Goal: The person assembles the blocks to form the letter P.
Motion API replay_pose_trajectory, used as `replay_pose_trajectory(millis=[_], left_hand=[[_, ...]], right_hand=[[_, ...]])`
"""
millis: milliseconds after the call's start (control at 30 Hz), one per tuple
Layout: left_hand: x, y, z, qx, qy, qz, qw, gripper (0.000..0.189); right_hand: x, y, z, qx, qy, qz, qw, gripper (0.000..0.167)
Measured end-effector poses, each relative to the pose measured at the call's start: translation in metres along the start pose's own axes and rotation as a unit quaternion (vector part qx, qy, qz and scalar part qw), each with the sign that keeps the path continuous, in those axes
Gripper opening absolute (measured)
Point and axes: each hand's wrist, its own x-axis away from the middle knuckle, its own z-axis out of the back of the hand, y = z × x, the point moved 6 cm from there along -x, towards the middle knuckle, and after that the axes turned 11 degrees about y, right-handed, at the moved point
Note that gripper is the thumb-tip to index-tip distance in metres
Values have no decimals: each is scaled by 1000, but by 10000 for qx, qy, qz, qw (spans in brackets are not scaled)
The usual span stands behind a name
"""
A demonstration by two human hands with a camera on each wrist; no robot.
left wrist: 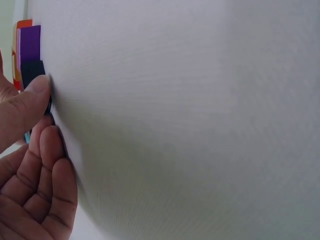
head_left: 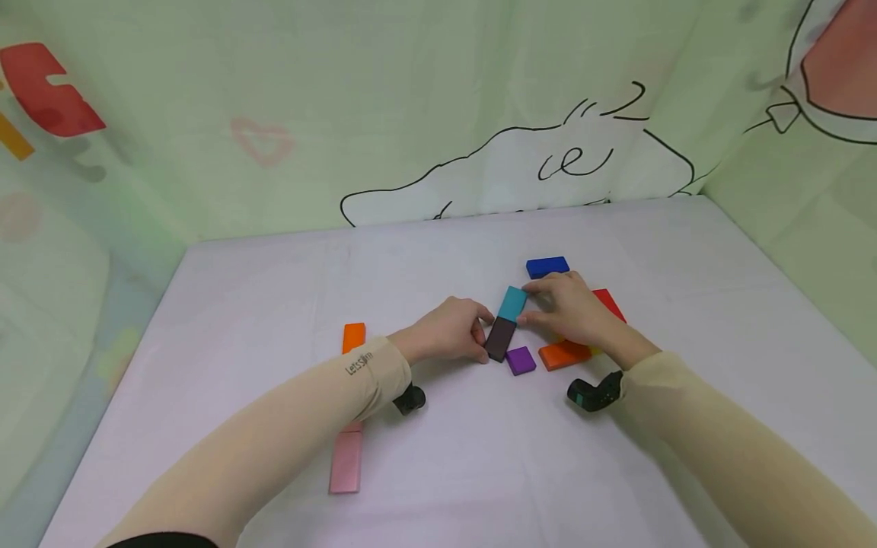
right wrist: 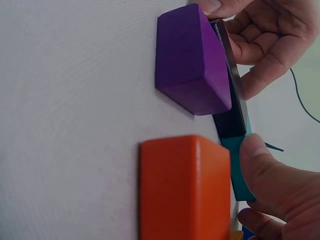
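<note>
Sleeve [head_left: 288, 438], head view: "Let's Slim" is printed near my left cuff.
Dark brown block [head_left: 500, 339], head view: my left hand [head_left: 448, 331] grips it, thumb and fingers at its side.
Teal block [head_left: 511, 304], head view: end to end with the dark brown block, pinched by my right hand [head_left: 569, 308].
Purple block [left wrist: 30, 43], left wrist view: beside the dark brown block, which my thumb covers partly.
Orange block [right wrist: 175, 187], right wrist view: near the purple block; my thumb presses the teal block.
</note>
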Motion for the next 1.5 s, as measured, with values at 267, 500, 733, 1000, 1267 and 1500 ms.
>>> replay_pose_trajectory(millis=[267, 500, 733, 1000, 1267, 1500], left_hand=[[0, -1, 1, 168, -60, 67, 9998, 81], [-4, -1, -1, 207, -136, 41, 9997, 80], [-2, -2, -1, 264, -204, 153, 9993, 80], [-1, -1, 0, 339, -121, 125, 9993, 79], [0, -3, -1, 386, -59, 149, 9991, 79], [0, -6, 0, 374, 29, 204, 9991, 79]], right_hand=[[1, 1, 0, -44, -32, 128, 9999, 57], [0, 3, 0, -61, -35, 126, 9999, 58], [-1, 4, 0, -111, -46, 127, 9998, 61], [-1, 4, -1, -175, 3, 183, 9997, 60], [-2, 2, -3, -204, 36, 155, 9997, 58], [-5, -4, -3, -10, 59, 279, 9996, 58]])
